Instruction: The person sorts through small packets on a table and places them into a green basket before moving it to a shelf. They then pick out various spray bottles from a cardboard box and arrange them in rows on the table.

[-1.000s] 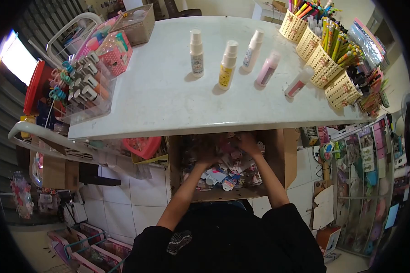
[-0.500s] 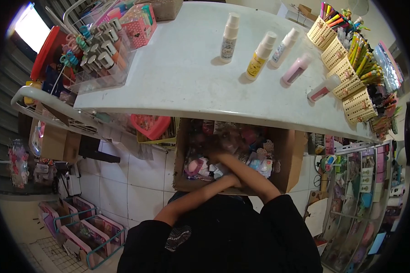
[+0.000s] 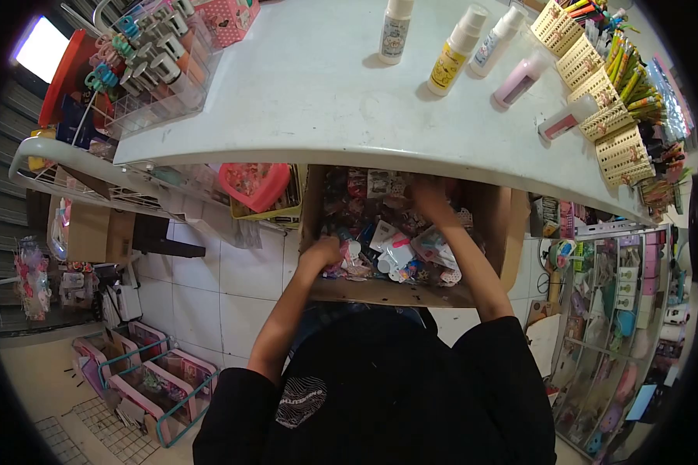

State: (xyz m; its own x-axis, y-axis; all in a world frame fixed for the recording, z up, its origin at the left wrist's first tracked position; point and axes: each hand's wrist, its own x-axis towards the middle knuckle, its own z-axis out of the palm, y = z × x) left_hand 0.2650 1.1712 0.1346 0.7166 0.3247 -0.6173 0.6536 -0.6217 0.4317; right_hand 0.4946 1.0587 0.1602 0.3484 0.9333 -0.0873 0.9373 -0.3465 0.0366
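Note:
A cardboard box [image 3: 380,292] full of small packaged items stands under the table's front edge. My left hand [image 3: 326,249] is inside its left side, against the packets, with its fingers mostly hidden. Deeper in, toward the back right, my right hand [image 3: 429,192] reaches among the packets; its fingers are dark and hard to make out. Between the hands lie a clear packet with white and pink contents [image 3: 395,249] and other small plastic-wrapped pieces. What either hand holds, if anything, does not show.
Several spray bottles [image 3: 451,58] stand on the white table [image 3: 287,116]. Woven pencil baskets [image 3: 624,155] line its right edge, and a clear organizer [image 3: 163,93] sits at left. A red heart-shaped container [image 3: 254,186] is left of the box; a shelf [image 3: 605,310] stands at right.
My forearms were crossed over the box and are now apart. The left hand moved to the left side, the right toward the back right. Packets have shifted, and the view has tilted down.

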